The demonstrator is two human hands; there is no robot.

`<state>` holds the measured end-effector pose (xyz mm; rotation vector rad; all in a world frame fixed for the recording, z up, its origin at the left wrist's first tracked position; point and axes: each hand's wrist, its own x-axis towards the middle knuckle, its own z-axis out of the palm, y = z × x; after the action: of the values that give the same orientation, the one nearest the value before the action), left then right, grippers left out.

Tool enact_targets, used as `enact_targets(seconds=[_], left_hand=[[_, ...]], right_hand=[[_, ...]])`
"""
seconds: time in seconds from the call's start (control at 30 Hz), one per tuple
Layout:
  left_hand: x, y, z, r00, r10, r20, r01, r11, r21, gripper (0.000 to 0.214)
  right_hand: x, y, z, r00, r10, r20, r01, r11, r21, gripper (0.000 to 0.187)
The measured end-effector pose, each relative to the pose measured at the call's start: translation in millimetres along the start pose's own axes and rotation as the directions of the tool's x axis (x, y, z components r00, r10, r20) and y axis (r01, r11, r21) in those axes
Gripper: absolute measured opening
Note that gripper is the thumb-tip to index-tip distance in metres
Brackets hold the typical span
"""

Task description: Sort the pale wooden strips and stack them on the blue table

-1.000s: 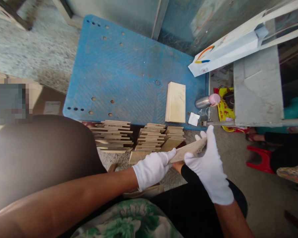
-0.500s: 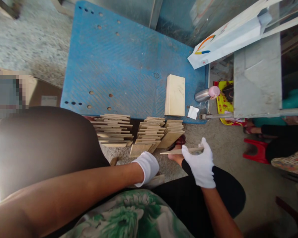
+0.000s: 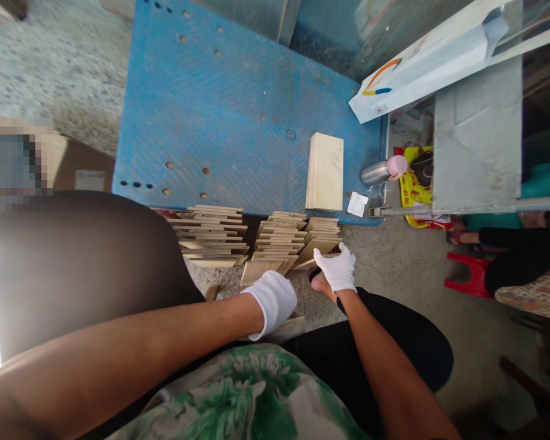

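Note:
My right hand point(image 3: 338, 269), in a white glove, grips a thin wooden board point(image 3: 308, 264) by its edges, thumb on one side and fingers on the other. The board is beside the right stack of thin boards point(image 3: 323, 227). Left of that stand a middle stack point(image 3: 279, 241) and a left stack point(image 3: 215, 235), their boards unevenly offset. My left hand point(image 3: 275, 299), also white-gloved, is bent downward in front of the middle stack. Its fingers are hidden from view. Under it part of a pale flat piece point(image 3: 291, 328) shows.
Beyond the stacks lies a blue plastic platform point(image 3: 220, 122) bearing a neat pile of boards point(image 3: 327, 174). A steel bottle point(image 3: 376, 173), a white paper point(image 3: 357, 204) and a white bag point(image 3: 421, 67) are at its right. A red stool point(image 3: 467, 275) and a seated person are farther right.
My right hand has moved forward and left with the board, from over my leg to the right stack. My left hand has stayed almost in place.

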<state>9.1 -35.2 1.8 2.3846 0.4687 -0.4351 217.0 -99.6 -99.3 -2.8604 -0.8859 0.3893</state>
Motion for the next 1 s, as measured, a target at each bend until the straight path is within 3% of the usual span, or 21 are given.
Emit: enact_targets(seconds=[0.1,0.33,0.53,0.7,0.87,1.0], left_hand=[[0,-2,1.1,1.000,-0.020,-0.001,0.020,1.000,0.011,0.026],[3,-6,-2.1,0.986,-0.036,0.162,0.023,0.996,0.084,0.015],[5,-7,5.4,0.985,-0.037,0.170,0.011,0.988,0.157,0.017],[7,-8,5.2,0.986,-0.057,0.156,0.036,0.990,0.134,0.023],[9,-9,1.5,0.983,-0.059,0.173,0.041,0.994,0.104,0.030],[9,-7,-1.0,0.979,-0.048,0.200,0.026,0.993,0.113,0.027]], right_hand=[[3,1,18,0.999,0.039,0.017,-0.039,0.999,0.005,0.089],[10,10,47,0.995,0.092,0.037,-0.092,0.996,-0.007,0.099],[20,7,50,0.983,0.176,0.051,-0.177,0.984,0.021,0.121],[22,3,52,0.983,0.160,0.091,-0.163,0.986,0.035,0.129],[23,6,54,0.983,0.162,0.082,-0.169,0.982,0.087,0.132],[26,8,49,0.982,0.174,0.073,-0.182,0.975,0.129,0.123]])
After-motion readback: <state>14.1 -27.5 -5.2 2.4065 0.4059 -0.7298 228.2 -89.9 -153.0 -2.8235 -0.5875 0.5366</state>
